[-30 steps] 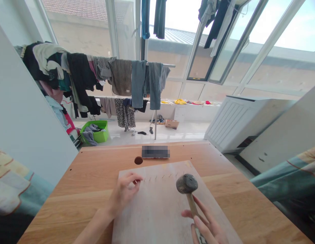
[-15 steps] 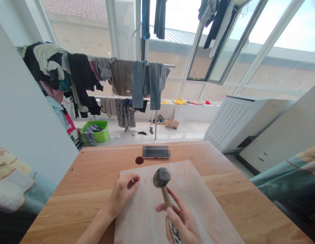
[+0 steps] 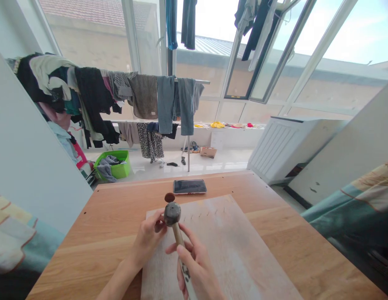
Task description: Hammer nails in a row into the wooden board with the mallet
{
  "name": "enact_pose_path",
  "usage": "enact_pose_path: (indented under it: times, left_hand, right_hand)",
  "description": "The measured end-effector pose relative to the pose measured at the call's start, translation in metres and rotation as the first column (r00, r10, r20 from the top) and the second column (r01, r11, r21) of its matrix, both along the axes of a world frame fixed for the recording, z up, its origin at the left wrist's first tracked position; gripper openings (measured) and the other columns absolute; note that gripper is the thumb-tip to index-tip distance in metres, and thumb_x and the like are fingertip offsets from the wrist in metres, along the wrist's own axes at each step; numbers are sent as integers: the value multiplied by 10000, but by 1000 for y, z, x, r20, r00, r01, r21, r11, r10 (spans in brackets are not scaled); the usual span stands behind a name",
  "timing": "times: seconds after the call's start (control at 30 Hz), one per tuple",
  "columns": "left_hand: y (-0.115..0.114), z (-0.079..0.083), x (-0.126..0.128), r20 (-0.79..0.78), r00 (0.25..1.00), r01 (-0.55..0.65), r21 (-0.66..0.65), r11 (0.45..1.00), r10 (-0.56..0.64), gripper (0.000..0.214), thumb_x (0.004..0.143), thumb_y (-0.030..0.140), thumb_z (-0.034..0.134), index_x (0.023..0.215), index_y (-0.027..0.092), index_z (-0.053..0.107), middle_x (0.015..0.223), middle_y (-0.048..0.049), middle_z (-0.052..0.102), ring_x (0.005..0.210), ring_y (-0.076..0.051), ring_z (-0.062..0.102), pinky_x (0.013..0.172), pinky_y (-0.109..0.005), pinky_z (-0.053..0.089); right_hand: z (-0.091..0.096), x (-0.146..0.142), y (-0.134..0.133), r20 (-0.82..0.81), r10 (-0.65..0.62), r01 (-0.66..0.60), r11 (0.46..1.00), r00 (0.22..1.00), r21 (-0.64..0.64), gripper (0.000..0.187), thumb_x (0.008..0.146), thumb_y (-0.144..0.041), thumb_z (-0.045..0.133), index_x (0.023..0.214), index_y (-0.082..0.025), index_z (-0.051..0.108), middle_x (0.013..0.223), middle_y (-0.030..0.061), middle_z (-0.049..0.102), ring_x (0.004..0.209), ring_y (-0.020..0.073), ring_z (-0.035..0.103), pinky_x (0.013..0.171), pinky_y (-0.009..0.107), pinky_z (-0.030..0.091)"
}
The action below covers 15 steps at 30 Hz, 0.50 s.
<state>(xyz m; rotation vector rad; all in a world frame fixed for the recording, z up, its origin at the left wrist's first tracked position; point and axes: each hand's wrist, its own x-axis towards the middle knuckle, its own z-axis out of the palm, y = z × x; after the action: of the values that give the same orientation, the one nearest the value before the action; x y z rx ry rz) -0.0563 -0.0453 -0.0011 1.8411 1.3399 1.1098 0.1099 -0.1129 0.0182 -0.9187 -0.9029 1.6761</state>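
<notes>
My right hand (image 3: 195, 260) is wrapped round the handle of a hammer (image 3: 172, 214) with a dark, rounded head and a light wooden shaft. The hammer head hangs over the fingertips of my left hand (image 3: 150, 233). Those fingers are pinched together at the far left part of a pale wooden board (image 3: 231, 246); what they hold is hidden behind the hammer head. Several thin nails (image 3: 208, 213) stand upright in a row along the board's far side, to the right of my left hand.
The board lies on a wooden table (image 3: 119, 216) with a round hole (image 3: 169, 197) in it. A phone (image 3: 190, 186) lies beyond the board. Past the table are a laundry rack (image 3: 200, 81) full of clothes, a green basket (image 3: 120, 170) and a white cabinet (image 3: 272, 150).
The hammer in my right hand has moved left, from above the row of nails to over my left fingertips. My left hand keeps its pinch at the same part of the board.
</notes>
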Motion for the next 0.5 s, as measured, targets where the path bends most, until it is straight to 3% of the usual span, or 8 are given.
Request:
enact_pose_path:
  times: [0.1, 0.2, 0.37, 0.5]
  left_hand:
    - [1, -2, -1, -28, 1000, 7, 2, 1000, -7, 222, 888, 265, 584, 1088, 242, 676, 850, 10, 736, 731, -168, 695, 712, -258, 570]
    - [2, -3, -4, -83, 996, -33, 55, 998, 37, 318, 890, 331, 630, 1194, 239, 647, 1000, -28, 755, 870, -202, 719, 825, -326, 596]
    - [-20, -14, -20, -220, 961, -112, 251, 962, 169, 329, 904, 369, 625, 1211, 256, 652, 1302, -90, 652, 1202, -290, 640, 1003, -478, 556]
    - [-63, -32, -35, -280, 923, -169, 321, 932, 264, 273, 939, 381, 565, 1175, 283, 660, 1305, -83, 628, 1163, -295, 664, 959, -469, 588]
  right_hand:
    - [0, 2, -2, -63, -8, 8, 1000, 998, -8, 788, 834, -597, 733, 1451, -204, 439, 952, 70, 718, 304, 43, 509, 240, 151, 338]
    - [-1, 17, -11, -81, -111, 111, 994, 990, -4, 799, 862, -597, 706, 1490, -247, 357, 912, 31, 713, 344, 82, 562, 291, 188, 397]
    - [-12, 74, -36, 217, -371, 371, 928, 903, 40, 671, 783, -625, 775, 1236, -155, 618, 706, -13, 682, 399, 91, 528, 409, 219, 422]
    - [-21, 107, -48, 392, -351, 388, 921, 850, -18, 663, 798, -683, 723, 1183, -146, 666, 681, 18, 720, 492, 132, 553, 459, 232, 447]
